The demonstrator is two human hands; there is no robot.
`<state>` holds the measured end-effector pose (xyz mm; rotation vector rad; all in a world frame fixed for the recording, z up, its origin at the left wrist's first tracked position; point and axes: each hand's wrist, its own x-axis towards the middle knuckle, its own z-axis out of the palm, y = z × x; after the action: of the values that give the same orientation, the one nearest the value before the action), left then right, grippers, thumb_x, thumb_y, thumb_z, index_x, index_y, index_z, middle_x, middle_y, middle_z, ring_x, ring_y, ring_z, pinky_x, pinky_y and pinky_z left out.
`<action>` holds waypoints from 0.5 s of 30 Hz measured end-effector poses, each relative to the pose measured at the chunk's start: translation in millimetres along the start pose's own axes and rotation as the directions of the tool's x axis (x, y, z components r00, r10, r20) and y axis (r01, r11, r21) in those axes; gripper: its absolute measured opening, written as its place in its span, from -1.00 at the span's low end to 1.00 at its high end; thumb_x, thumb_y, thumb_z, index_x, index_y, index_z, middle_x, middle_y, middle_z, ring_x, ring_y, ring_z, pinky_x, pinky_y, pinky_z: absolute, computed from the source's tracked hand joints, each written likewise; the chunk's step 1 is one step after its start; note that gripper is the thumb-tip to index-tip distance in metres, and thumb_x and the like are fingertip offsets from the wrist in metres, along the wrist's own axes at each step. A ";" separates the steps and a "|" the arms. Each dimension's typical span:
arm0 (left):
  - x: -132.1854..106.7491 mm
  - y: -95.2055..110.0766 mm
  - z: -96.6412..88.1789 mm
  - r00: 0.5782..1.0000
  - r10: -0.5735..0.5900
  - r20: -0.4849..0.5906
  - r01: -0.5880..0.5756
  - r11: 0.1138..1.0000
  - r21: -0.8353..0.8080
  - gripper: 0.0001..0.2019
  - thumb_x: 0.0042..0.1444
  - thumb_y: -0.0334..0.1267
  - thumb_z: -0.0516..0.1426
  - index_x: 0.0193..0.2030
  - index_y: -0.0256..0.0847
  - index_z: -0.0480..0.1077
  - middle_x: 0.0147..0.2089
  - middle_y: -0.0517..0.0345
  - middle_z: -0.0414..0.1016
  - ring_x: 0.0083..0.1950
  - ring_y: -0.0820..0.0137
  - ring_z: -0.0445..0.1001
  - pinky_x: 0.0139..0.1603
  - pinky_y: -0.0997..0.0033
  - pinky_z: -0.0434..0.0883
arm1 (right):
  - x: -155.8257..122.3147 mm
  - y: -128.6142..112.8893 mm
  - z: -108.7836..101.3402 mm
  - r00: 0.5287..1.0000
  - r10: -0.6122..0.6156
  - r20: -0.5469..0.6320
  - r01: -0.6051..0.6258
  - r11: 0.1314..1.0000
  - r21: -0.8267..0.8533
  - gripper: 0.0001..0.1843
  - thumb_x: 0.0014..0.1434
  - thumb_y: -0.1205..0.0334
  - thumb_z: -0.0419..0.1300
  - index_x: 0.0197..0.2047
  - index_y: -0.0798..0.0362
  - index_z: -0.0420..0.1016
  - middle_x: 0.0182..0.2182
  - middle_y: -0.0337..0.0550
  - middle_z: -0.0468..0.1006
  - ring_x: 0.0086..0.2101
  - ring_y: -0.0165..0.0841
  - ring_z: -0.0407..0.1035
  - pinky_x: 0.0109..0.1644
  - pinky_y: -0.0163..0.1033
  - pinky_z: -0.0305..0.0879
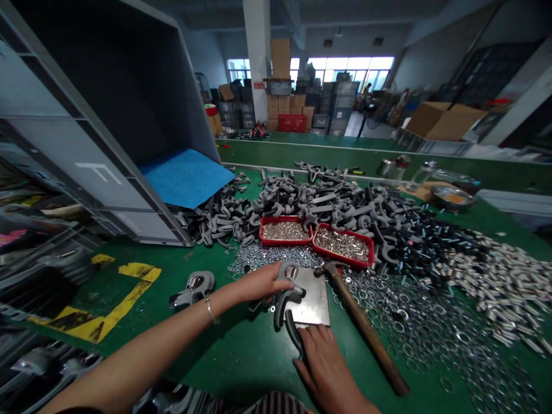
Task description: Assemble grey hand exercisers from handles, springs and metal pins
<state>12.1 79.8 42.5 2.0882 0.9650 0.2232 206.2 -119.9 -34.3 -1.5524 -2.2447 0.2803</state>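
Observation:
A grey-and-black hand grip exerciser [281, 307] with a coil spring is held over a flat metal plate [317, 302]. My left hand [269, 280] is closed on its upper part, near the spring, with the thumb lying across it. My right hand [321, 359] is at the plate's near edge, with its thumb and fingers about the lower black handle. Part of that handle is hidden by the hand. To the right of the plate lies a hammer [364, 328] with a wooden shaft. Another hand grip exerciser [194, 289] rests on the green table, left of my forearm.
Two red trays [286, 243] of small metal pins stand behind the plate. Grey handle parts [319, 198] are heaped beyond. Metal rings [431, 322] and silver sleeves [495, 282] spread at right. A large grey crate [107, 178] on its side blocks the left.

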 end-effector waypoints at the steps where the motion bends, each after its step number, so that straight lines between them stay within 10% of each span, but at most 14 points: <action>1: 10.0 -0.5 1.5 0.998 0.009 0.070 -0.007 1.000 -0.023 -0.60 0.19 0.12 0.12 -0.09 -0.20 0.32 -0.32 0.15 0.51 -0.36 0.31 0.46 -0.31 0.40 0.32 | -3.4 3.6 -7.8 1.000 -0.023 -0.008 0.023 0.999 -0.029 -0.46 0.17 0.28 0.24 0.21 0.02 0.27 0.00 0.06 0.52 -0.02 0.00 0.39 0.06 0.12 0.36; 6: 47.2 4.8 21.7 0.981 -0.003 0.196 -0.027 0.988 0.152 -0.54 0.16 0.20 0.12 -0.11 -0.20 0.37 -0.37 0.11 0.54 -0.41 0.26 0.49 -0.39 0.40 0.34 | -40.2 86.2 -85.0 0.986 0.033 -0.161 -0.078 0.956 -0.283 -0.41 0.26 -0.01 0.17 0.27 0.03 0.21 -0.04 0.10 0.53 -0.12 -0.03 0.40 -0.04 0.10 0.35; 11: 61.9 31.0 36.9 0.981 -0.044 0.188 -0.095 0.740 0.666 -0.49 0.08 0.24 0.19 -0.25 -0.26 0.51 -0.27 -0.16 0.60 -0.29 0.04 0.58 -0.35 0.27 0.43 | -70.8 213.2 -116.8 0.973 0.072 -0.219 -0.172 0.860 -0.480 -0.44 0.32 -0.16 -0.01 0.02 0.18 0.45 -0.24 0.18 0.56 -0.30 -0.05 0.40 -0.23 0.01 0.33; 15: 94.2 61.2 21.1 0.988 0.060 0.144 -0.145 0.696 0.703 -0.69 0.24 -0.06 0.14 -0.21 -0.29 0.54 -0.27 -0.18 0.60 -0.24 0.07 0.59 -0.22 0.23 0.47 | -20.9 226.1 -119.2 0.971 0.083 -0.224 -0.186 0.853 -0.488 -0.45 0.35 -0.11 -0.03 0.12 0.15 0.44 -0.10 0.20 0.52 -0.19 -0.04 0.37 -0.13 0.01 0.30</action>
<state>121.2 110.0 58.3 2.8369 0.9549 -0.2678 455.8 -63.8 -17.0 -1.9010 -2.1560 -0.4533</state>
